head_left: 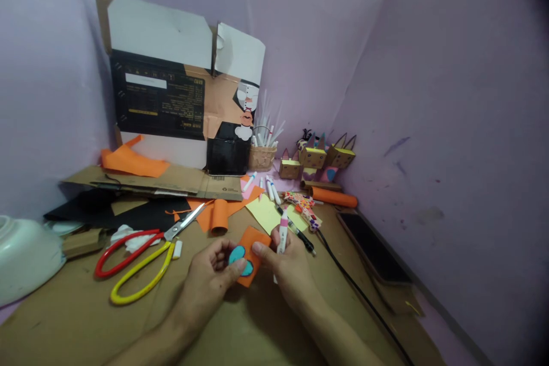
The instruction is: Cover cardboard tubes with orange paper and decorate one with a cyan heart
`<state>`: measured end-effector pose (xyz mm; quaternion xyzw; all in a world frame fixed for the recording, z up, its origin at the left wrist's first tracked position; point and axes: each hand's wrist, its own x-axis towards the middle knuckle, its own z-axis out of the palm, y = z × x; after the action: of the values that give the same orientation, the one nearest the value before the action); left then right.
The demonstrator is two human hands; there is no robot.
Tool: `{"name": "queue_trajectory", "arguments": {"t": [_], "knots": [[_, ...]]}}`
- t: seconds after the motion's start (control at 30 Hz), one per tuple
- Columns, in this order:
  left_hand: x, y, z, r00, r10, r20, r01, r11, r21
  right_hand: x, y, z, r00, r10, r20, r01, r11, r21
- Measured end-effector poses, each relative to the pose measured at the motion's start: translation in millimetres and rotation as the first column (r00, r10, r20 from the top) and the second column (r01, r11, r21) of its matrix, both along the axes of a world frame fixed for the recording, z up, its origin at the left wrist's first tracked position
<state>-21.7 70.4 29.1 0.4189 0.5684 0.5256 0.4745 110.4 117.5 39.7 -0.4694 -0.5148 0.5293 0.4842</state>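
Between my hands is a small orange paper piece with a blue heart on it. My left hand grips its left side, the thumb pressing on the heart. My right hand pinches its right edge with the thumb. Tucked in the fingers of that same hand is a white marker, its pink end pointing up. Beyond the right hand lies a black pen on the cardboard. Whether the orange piece is flat or hollow I cannot tell.
Big scissors with red and yellow handles lie at left, near a white bowl. An orange paper roll stands behind the hands. A glue gun trails a black cable. A phone-like black slab lies right; cardboard cat figures stand behind.
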Motion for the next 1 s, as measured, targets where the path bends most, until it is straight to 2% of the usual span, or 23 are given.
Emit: {"name": "queue_trajectory", "arguments": {"t": [0.07,0.17,0.3,0.47,0.57,0.67,0.73,0.77,0.8,0.87,0.93,1.0], "knots": [[-2.1,-0.2,0.8,0.997,0.056,-0.057,-0.053,0.998,0.046,0.3,2.0,-3.4,0.998,0.000,-0.057,-0.001,1.000,-0.017],[-5.1,-1.6,3.4,0.986,0.079,-0.150,-0.070,0.996,0.063,0.5,5.2,-10.3,0.990,0.010,-0.140,-0.016,0.999,-0.036],[-7.5,-7.1,8.6,0.971,0.099,-0.219,-0.059,0.982,0.180,-0.8,5.1,-13.0,0.992,-0.044,-0.121,0.043,0.999,-0.008],[-4.2,-12.9,7.0,0.923,0.003,-0.385,0.104,0.961,0.258,-6.1,-2.5,-6.1,0.997,-0.064,-0.045,0.063,0.998,-0.031],[-0.7,-10.5,-1.2,0.853,0.124,-0.507,0.068,0.936,0.345,-9.4,-6.7,-5.0,0.994,-0.038,-0.104,0.032,0.998,-0.059],[-0.4,-7.9,-5.8,0.783,0.270,-0.561,0.011,0.895,0.446,-9.2,-5.3,-8.1,0.987,-0.031,-0.159,0.017,0.996,-0.086],[-1.7,-9.3,-3.7,0.728,0.364,-0.581,-0.005,0.850,0.527,-6.2,0.4,-12.2,0.986,-0.077,-0.148,0.069,0.996,-0.063],[-2.2,-11.0,-1.4,0.708,0.380,-0.596,0.033,0.825,0.565,-4.0,4.6,-14.7,0.984,-0.112,-0.136,0.109,0.993,-0.035],[-2.4,-13.2,1.3,0.692,0.356,-0.628,0.109,0.809,0.578,-1.6,9.1,-17.4,0.981,-0.146,-0.126,0.147,0.989,-0.005],[-1.4,-18.1,6.2,0.647,0.187,-0.739,0.320,0.813,0.486,2.9,17.6,-22.5,0.974,-0.188,-0.127,0.192,0.981,0.024],[1.2,-21.9,8.5,0.539,-0.048,-0.841,0.490,0.830,0.267,5.8,23.2,-25.8,0.971,-0.195,-0.140,0.199,0.980,0.015],[4.1,-23.7,7.5,0.451,-0.196,-0.871,0.515,0.854,0.075,6.7,24.8,-26.8,0.971,-0.186,-0.152,0.189,0.982,0.001]]}}
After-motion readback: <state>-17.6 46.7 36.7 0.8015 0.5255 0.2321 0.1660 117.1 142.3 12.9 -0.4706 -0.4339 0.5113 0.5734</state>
